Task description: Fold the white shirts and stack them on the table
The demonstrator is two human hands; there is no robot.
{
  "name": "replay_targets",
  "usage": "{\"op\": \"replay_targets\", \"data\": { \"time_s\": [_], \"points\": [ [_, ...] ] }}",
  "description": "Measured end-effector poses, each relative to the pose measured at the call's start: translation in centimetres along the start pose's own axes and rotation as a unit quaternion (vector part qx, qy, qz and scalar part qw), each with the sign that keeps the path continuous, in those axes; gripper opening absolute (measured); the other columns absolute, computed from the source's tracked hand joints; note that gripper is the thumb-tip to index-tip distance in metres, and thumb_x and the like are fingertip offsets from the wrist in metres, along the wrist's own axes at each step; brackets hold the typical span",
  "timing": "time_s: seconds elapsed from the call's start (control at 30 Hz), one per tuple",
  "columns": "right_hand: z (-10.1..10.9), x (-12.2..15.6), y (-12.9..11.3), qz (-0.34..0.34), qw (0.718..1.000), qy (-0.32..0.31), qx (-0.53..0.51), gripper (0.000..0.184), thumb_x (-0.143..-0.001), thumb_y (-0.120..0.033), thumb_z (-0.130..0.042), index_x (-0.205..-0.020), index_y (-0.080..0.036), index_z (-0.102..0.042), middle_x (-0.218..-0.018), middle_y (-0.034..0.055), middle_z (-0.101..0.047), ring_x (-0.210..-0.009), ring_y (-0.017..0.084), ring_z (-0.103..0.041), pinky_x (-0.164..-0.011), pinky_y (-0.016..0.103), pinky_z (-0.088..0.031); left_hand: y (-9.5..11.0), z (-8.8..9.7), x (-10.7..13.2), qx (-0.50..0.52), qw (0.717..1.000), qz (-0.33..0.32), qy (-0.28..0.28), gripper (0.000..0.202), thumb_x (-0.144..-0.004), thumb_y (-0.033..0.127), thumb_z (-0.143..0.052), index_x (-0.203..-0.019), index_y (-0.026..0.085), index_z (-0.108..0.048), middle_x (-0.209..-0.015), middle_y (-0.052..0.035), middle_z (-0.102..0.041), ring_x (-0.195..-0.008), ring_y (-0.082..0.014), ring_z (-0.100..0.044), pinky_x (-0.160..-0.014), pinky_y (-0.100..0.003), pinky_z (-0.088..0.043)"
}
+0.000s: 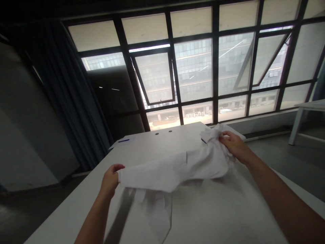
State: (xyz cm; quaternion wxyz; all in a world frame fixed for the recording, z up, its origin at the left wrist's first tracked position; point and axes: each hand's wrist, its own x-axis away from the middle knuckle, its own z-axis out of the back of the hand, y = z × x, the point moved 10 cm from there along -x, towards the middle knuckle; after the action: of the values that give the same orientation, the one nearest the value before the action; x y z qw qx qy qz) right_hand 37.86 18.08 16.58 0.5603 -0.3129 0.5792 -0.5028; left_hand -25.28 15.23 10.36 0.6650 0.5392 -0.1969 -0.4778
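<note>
A white garment [182, 167], crumpled and partly spread, hangs a little above a white table [142, 144]. My left hand [111, 179] is closed on the garment's left edge. My right hand [235, 144] is closed on bunched cloth at its far right end. Part of the fabric droops down onto the tabletop between my arms.
A sheet of paper with a blue pen [124, 140] lies at the table's far left corner, near two dark round holes [164, 132]. Large windows [193, 67] and a dark curtain [73, 98] stand behind. Another white table [308, 108] is at the right.
</note>
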Motion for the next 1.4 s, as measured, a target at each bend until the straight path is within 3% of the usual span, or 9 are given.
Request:
{"op": "replay_targets", "data": {
  "time_s": [0.27,0.37,0.53,0.63,0.73,0.93,1.07,1.23,1.4],
  "points": [
    [-12.4,6.0,5.4,0.092,0.823,-0.383,0.408,0.023,-0.088,-0.023,-0.049,-0.095,-0.018,-0.07,-0.102,0.0126,-0.073,-0.098,0.027,-0.066,-0.087,0.036,-0.046,0.9,-3.0,1.0,-0.182,0.976,-0.005,-0.12,0.041,-0.074,0.048,-0.053,-0.097,0.017,-0.069,-0.086,-0.0065,-0.069,-0.087,-0.0284,-0.065,-0.076,-0.038,-0.051],
    [-14.0,6.4,4.0,0.095,0.855,-0.354,0.367,0.024,-0.092,-0.028,-0.046,-0.088,-0.017,-0.067,-0.096,0.0126,-0.072,-0.093,0.025,-0.065,-0.086,0.037,-0.046,6.5,-5.8,4.9,-0.271,0.938,-0.131,-0.173,0.057,-0.075,0.057,-0.06,-0.114,0.016,-0.067,-0.12,-0.0146,-0.064,-0.117,-0.0359,-0.055,-0.101,-0.047,-0.042],
    [-15.1,7.8,0.1,-0.056,0.934,-0.349,-0.048,0.027,-0.092,-0.043,-0.054,-0.104,-0.02,-0.062,-0.096,0.0044,-0.072,-0.09,0.02,-0.067,-0.08,0.033,-0.053,11.6,-14.8,19.9,-0.184,0.814,-0.239,-0.496,0.094,-0.07,0.052,-0.077,-0.151,0.033,-0.035,-0.153,-0.006,-0.041,-0.135,-0.0321,-0.043,-0.112,-0.041,-0.035],
    [-13.8,7.7,-1.2,-0.135,0.926,-0.261,-0.236,0.03,-0.086,-0.039,-0.064,-0.11,-0.021,-0.06,-0.092,0.0029,-0.072,-0.086,0.02,-0.07,-0.079,0.032,-0.056,11.2,-19.4,25.0,-0.192,0.811,-0.281,-0.476,0.109,-0.062,0.039,-0.082,-0.155,0.024,-0.028,-0.155,-0.0137,-0.037,-0.14,-0.0402,-0.033,-0.117,-0.049,-0.023],
    [-11.6,6.7,-1.7,-0.153,0.926,-0.189,-0.291,0.026,-0.083,-0.034,-0.066,-0.106,-0.022,-0.062,-0.089,0.0035,-0.073,-0.083,0.022,-0.071,-0.077,0.034,-0.059,9.7,-22.2,24.7,-0.214,0.846,-0.285,-0.396,0.071,-0.077,0.019,-0.059,-0.146,0.024,-0.041,-0.148,-0.0141,-0.045,-0.133,-0.0355,-0.043,-0.11,-0.048,-0.029],
    [-5.1,2.9,-1.8,-0.087,0.96,-0.063,-0.258,0.025,-0.078,-0.031,-0.073,-0.1,-0.024,-0.063,-0.084,0.0016,-0.074,-0.074,0.023,-0.071,-0.065,0.034,-0.06,11.3,-15.5,14.9,-0.235,0.914,-0.243,-0.226,0.013,-0.093,0.029,-0.045,-0.095,0.025,-0.057,-0.089,-0.0035,-0.066,-0.083,-0.0229,-0.062,-0.072,-0.03,-0.04],
    [-2.4,2.3,-3.1,0.0,0.993,0.006,-0.122,0.029,-0.078,-0.044,-0.076,-0.095,-0.024,-0.063,-0.078,0.0001,-0.073,-0.065,0.019,-0.067,-0.053,0.026,-0.052,13.1,-10.1,11.1,-0.099,0.96,-0.173,-0.199,0.042,-0.093,0.058,-0.047,-0.074,0.022,-0.056,-0.063,0.0025,-0.057,-0.063,-0.0179,-0.055,-0.061,-0.026,-0.037],
    [-3.1,3.1,-4.8,0.101,0.994,0.018,-0.043,0.032,-0.088,-0.049,-0.063,-0.11,-0.026,-0.063,-0.088,0.0013,-0.072,-0.071,0.019,-0.066,-0.061,0.027,-0.053,11.8,-9.1,11.1,0.064,0.96,-0.025,-0.272,0.055,-0.09,0.069,-0.045,-0.095,0.018,-0.065,-0.085,-0.0023,-0.069,-0.082,-0.0227,-0.063,-0.074,-0.031,-0.049],
    [-3.3,1.8,-3.1,0.156,0.97,0.042,0.18,0.049,-0.091,-0.02,-0.046,-0.139,-0.025,-0.051,-0.13,0.0077,-0.061,-0.117,0.024,-0.058,-0.102,0.037,-0.044,10.7,-10.4,12.3,-0.128,0.925,-0.128,-0.334,0.085,-0.077,0.064,-0.069,-0.146,0.024,-0.041,-0.136,-0.0121,-0.056,-0.122,-0.0317,-0.054,-0.102,-0.042,-0.044]
  ]
}}
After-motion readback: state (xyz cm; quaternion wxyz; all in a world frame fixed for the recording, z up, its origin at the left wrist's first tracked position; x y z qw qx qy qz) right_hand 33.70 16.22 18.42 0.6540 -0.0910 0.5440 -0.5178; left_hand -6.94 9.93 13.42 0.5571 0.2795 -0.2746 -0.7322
